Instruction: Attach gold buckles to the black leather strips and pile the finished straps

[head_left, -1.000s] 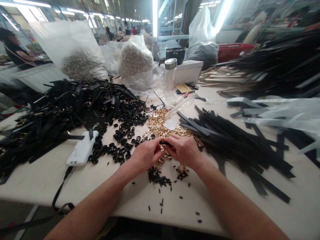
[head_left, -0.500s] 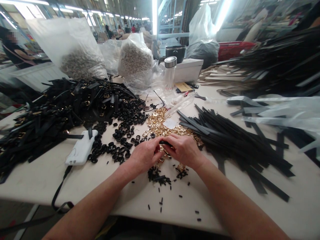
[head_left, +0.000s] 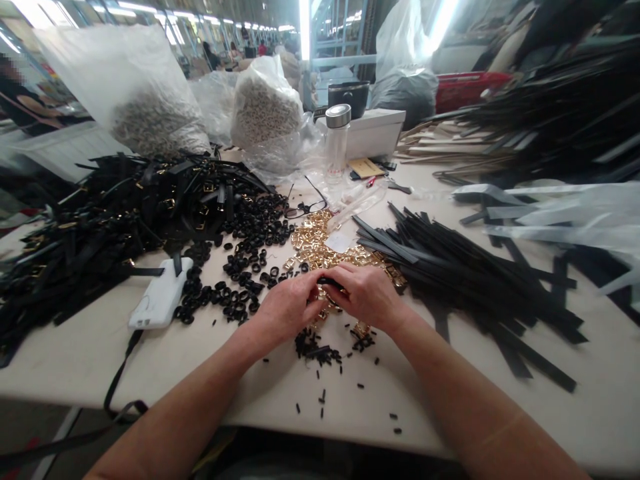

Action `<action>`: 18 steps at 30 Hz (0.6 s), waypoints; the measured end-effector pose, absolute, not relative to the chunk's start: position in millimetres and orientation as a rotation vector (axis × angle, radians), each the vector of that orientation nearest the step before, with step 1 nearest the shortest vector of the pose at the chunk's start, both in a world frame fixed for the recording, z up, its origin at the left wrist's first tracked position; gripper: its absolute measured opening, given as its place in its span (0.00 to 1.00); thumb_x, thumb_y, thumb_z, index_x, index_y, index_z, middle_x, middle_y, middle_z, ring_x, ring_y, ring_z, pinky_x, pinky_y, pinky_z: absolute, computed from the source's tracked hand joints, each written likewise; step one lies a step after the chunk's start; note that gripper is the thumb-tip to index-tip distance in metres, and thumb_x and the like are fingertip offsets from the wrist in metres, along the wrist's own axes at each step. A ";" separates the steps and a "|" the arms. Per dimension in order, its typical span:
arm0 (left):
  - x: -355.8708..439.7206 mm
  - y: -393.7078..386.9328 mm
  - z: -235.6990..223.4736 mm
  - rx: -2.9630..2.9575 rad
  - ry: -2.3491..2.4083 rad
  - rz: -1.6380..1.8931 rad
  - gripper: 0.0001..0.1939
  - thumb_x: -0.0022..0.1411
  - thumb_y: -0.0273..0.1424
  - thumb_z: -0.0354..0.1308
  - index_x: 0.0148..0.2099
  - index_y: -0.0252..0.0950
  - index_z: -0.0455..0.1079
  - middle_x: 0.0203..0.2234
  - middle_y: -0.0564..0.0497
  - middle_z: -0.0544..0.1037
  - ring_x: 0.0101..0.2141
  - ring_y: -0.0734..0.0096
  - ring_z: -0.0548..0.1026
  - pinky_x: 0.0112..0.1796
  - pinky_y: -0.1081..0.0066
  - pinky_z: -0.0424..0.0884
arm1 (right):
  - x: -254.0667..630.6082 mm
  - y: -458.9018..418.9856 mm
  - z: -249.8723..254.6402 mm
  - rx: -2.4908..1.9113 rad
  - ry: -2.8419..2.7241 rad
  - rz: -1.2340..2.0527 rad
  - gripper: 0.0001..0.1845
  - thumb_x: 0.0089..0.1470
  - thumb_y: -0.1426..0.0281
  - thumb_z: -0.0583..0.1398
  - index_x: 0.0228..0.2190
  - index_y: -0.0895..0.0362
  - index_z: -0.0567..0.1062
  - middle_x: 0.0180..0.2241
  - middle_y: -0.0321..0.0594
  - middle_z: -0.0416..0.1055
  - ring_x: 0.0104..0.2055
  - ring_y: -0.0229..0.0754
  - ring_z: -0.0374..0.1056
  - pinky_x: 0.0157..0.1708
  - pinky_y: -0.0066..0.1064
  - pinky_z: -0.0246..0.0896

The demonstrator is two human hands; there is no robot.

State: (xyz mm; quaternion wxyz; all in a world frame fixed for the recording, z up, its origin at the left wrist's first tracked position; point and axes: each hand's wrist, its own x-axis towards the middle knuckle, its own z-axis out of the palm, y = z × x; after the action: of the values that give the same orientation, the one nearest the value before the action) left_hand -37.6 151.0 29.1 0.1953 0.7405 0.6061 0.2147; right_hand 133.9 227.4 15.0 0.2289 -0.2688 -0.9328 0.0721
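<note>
Though only partly visible, black piece (head_left: 330, 283) between both hands (head_left: 289, 303) (head_left: 371, 297), apparently in their grip.

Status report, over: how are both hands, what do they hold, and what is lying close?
Left hand and right hand together, fingers closed on a black piece. Gold buckles crowd just beyond; small black bits scattered nearer.

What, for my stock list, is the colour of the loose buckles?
Shiny gold; the loose buckles show best in the head view.
</note>
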 end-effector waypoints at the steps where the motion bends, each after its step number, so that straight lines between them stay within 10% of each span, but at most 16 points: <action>1: -37.6 151.1 29.2 2.077 1.699 0.602 0.20 0.59 0.26 0.58 0.54 0.37 0.66 0.35 0.50 0.79 0.32 0.66 0.77 0.36 0.67 0.72 | 133.9 227.3 15.1 -0.743 -2.567 0.197 0.12 0.61 0.63 0.55 0.39 0.57 0.75 0.32 0.39 0.75 0.29 0.37 0.67 0.28 0.29 0.50; 18: -38.8 151.1 25.1 2.127 1.701 0.607 0.20 0.60 0.26 0.57 0.55 0.38 0.65 0.34 0.50 0.79 0.32 0.66 0.77 0.37 0.66 0.72 | 134.0 228.0 15.7 -0.759 -2.595 0.212 0.13 0.61 0.64 0.54 0.39 0.57 0.75 0.33 0.40 0.75 0.31 0.38 0.68 0.30 0.29 0.52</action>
State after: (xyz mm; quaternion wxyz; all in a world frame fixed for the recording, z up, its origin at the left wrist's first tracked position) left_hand -38.8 151.1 25.1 0.1749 0.7505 0.6002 0.2141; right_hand 134.0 228.0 15.7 0.2134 -0.2735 -0.9348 0.0763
